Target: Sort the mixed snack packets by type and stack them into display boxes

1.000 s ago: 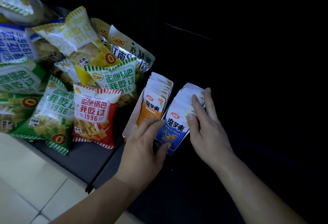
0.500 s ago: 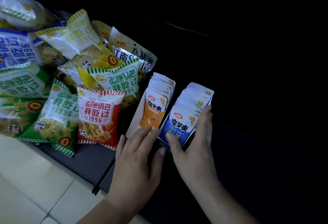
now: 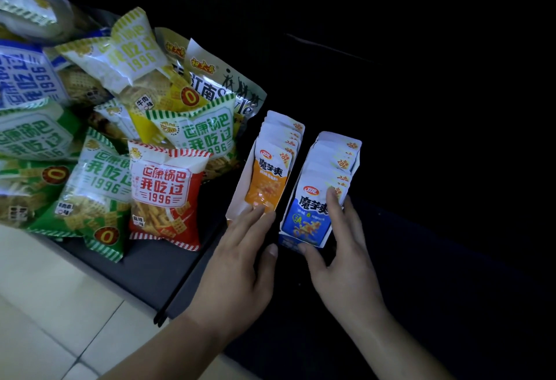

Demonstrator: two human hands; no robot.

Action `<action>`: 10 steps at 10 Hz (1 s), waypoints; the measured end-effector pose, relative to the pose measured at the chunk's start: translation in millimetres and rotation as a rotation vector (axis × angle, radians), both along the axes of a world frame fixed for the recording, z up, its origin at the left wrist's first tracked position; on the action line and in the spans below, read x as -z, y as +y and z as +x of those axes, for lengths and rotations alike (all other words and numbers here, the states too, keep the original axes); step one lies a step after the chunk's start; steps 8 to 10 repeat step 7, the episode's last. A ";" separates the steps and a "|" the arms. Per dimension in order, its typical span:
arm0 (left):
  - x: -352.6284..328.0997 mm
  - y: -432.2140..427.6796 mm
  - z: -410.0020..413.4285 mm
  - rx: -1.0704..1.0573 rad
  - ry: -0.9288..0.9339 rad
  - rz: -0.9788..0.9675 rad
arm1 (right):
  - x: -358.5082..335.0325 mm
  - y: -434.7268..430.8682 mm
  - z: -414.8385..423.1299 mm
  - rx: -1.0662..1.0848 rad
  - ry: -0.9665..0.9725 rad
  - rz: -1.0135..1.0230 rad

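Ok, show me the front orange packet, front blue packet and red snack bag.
front orange packet [image 3: 266, 190]: head view, orange lower half
front blue packet [image 3: 302, 221]: head view, blue lower half
red snack bag [image 3: 161, 184]: head view, white label

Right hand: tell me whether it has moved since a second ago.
Yes. The right hand slid toward the person along the blue packet box, from its far end to its near end.
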State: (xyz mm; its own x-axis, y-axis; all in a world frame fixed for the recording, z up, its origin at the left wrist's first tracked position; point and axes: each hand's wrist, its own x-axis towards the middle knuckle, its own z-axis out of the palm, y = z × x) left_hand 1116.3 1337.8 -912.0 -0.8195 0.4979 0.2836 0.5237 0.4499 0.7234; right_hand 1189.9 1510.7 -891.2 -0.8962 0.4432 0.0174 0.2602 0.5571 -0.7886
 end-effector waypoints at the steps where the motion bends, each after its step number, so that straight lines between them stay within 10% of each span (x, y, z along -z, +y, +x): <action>1: -2.2 3.8 -4.9 0.014 -0.026 0.022 | 1.0 2.8 -0.4 0.008 0.005 0.004; 10: -104.5 -42.1 19.5 0.091 -0.290 -0.079 | -109.5 -14.2 41.3 -0.027 -0.229 -0.027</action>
